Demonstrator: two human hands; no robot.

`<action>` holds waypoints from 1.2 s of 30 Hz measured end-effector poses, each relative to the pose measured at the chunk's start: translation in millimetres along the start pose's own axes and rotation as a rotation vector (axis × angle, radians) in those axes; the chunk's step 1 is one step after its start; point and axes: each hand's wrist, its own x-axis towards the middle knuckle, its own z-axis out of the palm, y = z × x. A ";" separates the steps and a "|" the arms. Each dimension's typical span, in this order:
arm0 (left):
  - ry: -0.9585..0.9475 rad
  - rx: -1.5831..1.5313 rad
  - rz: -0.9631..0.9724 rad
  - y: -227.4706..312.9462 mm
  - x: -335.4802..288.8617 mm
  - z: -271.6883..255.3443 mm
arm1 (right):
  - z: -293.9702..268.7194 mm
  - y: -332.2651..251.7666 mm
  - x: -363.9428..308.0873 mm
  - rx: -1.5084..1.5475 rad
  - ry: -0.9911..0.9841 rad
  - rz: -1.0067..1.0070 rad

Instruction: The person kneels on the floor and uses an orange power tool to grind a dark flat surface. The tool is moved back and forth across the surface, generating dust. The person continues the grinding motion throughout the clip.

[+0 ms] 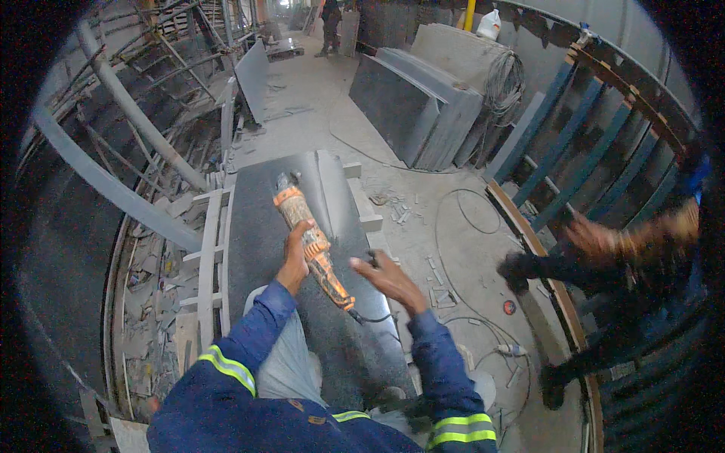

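Observation:
An orange, dust-covered angle grinder (326, 273) lies in the grip of my left hand (297, 255), whose fingers wrap round the middle of its body. Its metal head points away from me, and its black cord trails from the near end. My right hand (393, 281) is just right of the grinder's rear end, apart from it, thumb and fingers spread. Something dark shows at its fingertips, too blurred to make out. Beneath both hands is a long dark stone slab (260, 192), with a pale dusty strip along its far right part.
Pale slatted supports (214, 264) stand along the slab's left. Right of it, stone offcuts (442, 294) and a looping cable (445, 264) lie on the floor. Another person's hand (596, 235) is at the right, beside a blue-barred rack (581, 136). Stacked slabs (400, 106) lean farther back.

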 end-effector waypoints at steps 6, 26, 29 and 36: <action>-0.065 0.109 0.140 25.5 -15.1 -2.6 | 101.1 -31.6 -2.0 -0.014 -0.019 -0.146; 0.017 0.110 -0.304 -198.7 35.5 -153.3 | 255.4 154.4 -20.2 -0.154 0.142 0.254; -0.008 0.148 -0.322 -208.9 33.7 -165.1 | 268.8 158.4 -23.1 -0.148 0.118 0.351; -0.092 0.222 -0.303 -237.1 60.8 -154.9 | 282.7 205.3 -8.8 -0.105 0.192 0.411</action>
